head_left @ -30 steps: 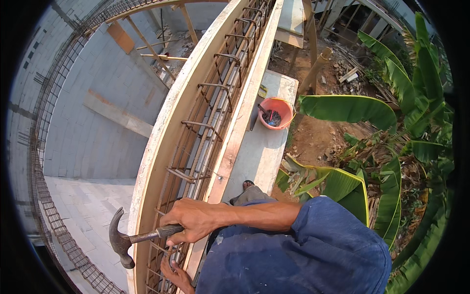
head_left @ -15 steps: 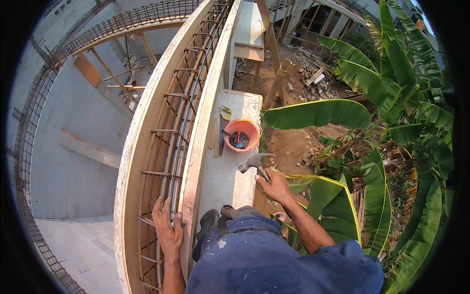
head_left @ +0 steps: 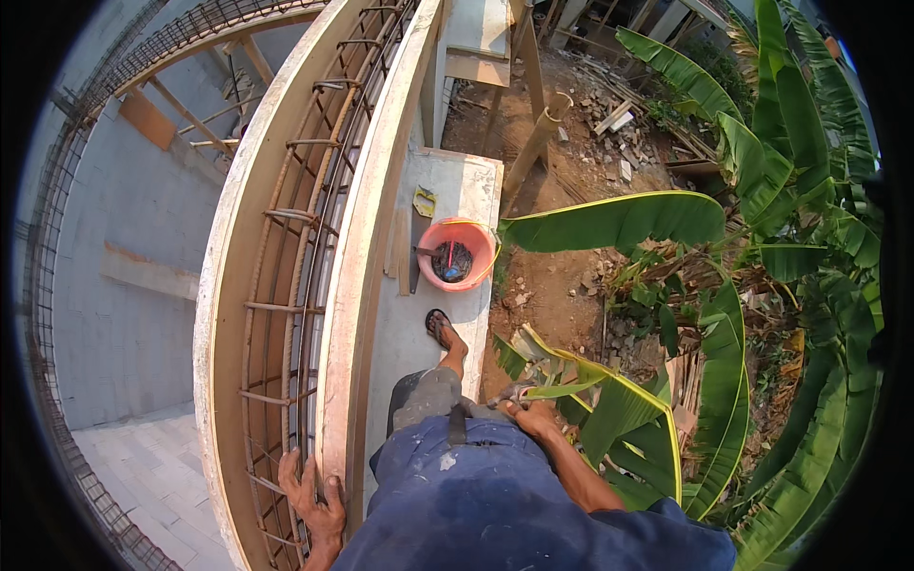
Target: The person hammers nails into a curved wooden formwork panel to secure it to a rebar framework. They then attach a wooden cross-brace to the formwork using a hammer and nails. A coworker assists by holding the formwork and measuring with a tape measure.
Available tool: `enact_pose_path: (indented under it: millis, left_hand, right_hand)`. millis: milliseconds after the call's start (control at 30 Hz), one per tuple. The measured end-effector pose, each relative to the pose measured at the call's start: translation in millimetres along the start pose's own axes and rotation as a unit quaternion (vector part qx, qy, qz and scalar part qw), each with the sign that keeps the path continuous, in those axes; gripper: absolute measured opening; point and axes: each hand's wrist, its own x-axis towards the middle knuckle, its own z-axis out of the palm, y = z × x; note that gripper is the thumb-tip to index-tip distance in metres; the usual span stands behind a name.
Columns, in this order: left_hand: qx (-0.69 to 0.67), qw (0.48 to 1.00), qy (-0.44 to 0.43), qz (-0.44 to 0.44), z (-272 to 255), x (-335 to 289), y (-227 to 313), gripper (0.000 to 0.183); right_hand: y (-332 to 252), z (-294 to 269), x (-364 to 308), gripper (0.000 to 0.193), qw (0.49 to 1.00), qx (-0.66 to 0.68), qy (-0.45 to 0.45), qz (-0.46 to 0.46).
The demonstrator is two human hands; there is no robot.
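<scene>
My left hand [head_left: 314, 506] rests at the top of the wooden formwork, its fingers spread over the rebar cage [head_left: 276, 395] and its thumb by the inner board [head_left: 347, 333]. At my right side, my right hand [head_left: 535, 419] is closed round a claw hammer [head_left: 514, 392]. The hammer's head shows beside my thigh, close to a banana leaf; most of its handle is hidden. Ahead of my foot stands a pink bucket [head_left: 484, 249] with dark small pieces, a red-handled tool and something blue inside. A handsaw [head_left: 424, 203] with a yellow handle lies left of the bucket.
I stand on a narrow pale platform [head_left: 409, 328] beside the formwork. Its right edge drops to bare soil [head_left: 562, 276] with rubble. Banana leaves [head_left: 619, 221] reach in from the right. Left of the outer board [head_left: 214, 285], a block wall [head_left: 124, 314] stands well below.
My right hand has lowered the hammer from in front of me to beside my thigh. My left hand has slid back along the formwork, and my sandalled foot has come forward.
</scene>
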Motion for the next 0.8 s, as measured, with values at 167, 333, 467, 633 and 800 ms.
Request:
enact_pose_path:
  millis: [167,333,467,633,800]
  left_hand:
    - [0.029,0.999,-0.014,-0.013,-5.9,4.4,8.9,0.039]
    - [0.069,0.99,-0.123,-0.023,-42.6,45.2,33.8,0.027]
    - [0.086,0.994,-0.067,0.014,-48.0,111.9,76.0,0.025]
    - [-0.102,0.991,0.044,0.079,2.2,207.3,156.5,0.025]
    - [-0.137,0.947,-0.278,0.085,79.8,276.1,205.6,0.027]
  right_hand:
    - [-63.2,-54.3,64.7,0.069,0.996,-0.071,-0.041,-0.024]
    - [-112.9,-101.1,119.1,0.051,0.998,-0.024,0.005,-0.064]
    - [-144.0,-129.1,143.5,0.041,0.997,0.073,0.006,0.002]
    - [-164.4,-142.9,169.8,0.042,0.963,0.27,-0.012,0.016]
    - [-172.1,-146.2,203.9,0.033,0.963,0.267,-0.033,0.029]
